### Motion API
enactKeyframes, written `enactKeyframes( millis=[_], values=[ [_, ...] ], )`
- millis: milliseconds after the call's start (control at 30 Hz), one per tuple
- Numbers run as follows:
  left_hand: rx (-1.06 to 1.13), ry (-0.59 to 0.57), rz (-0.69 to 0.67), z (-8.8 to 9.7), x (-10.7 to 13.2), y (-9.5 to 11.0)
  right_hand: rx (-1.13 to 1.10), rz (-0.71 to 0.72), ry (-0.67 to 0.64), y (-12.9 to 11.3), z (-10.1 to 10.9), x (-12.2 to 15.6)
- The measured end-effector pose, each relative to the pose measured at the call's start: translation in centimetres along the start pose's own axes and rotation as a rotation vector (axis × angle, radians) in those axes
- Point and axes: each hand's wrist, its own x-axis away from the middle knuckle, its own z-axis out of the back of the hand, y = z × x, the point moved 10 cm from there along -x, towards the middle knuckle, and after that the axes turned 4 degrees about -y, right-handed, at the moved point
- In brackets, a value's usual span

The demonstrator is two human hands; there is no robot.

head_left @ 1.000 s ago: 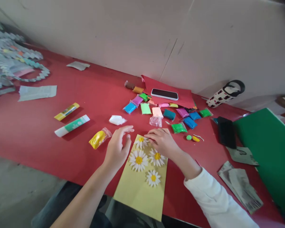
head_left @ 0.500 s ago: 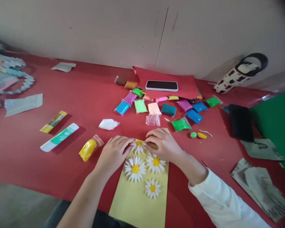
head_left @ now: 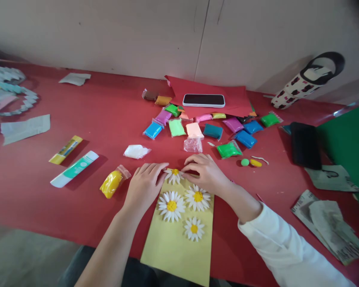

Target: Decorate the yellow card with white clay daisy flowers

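Note:
A pale yellow card (head_left: 175,247) lies on the red table, bearing several white paper daisies with yellow centres. The smallest daisy (head_left: 174,175) sits at the card's top edge. My left hand (head_left: 144,186) lies flat with its fingertips at that edge, touching the daisy's petals. My right hand (head_left: 206,173) curves over the card's upper right corner, its fingertips beside the same daisy. Anything held under those fingers is hidden. A yellow clay packet (head_left: 111,181) lies nearest my left hand, and a clear plastic bag (head_left: 193,145) lies just above my right hand.
Several coloured clay packets (head_left: 194,130) lie beyond my hands, below a phone (head_left: 203,100) on red paper (head_left: 209,89). Two glue sticks (head_left: 74,169) lie left. A black case (head_left: 305,146), green board (head_left: 347,147) and newspaper pieces (head_left: 327,225) lie right.
My left hand has moved from beside the card onto its top edge, with its fingers closer together. The view has swung level, and the table's contents now appear further left and higher.

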Motion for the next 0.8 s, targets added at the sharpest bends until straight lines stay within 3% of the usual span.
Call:
enactKeyframes(
  millis=[200, 500, 700, 800],
  values=[
    [0.027, -0.020, 0.020, -0.3, -0.4, -0.2, 0.027, 0.014, -0.012, 0.0, 0.0, 0.1],
    [0.045, -0.057, -0.062, 0.4, 0.8, 0.6, 0.023, 0.024, 0.004, -0.2, -0.3, -1.1],
    [0.007, -0.066, -0.030, 0.4, 0.7, 0.2, -0.295, -0.034, 0.039, 1.3, 1.0, -1.3],
    [0.001, -0.057, -0.027, 0.5, 0.6, 0.1, -0.521, -0.144, 0.089, 3.3, 1.6, -1.1]
  ],
)
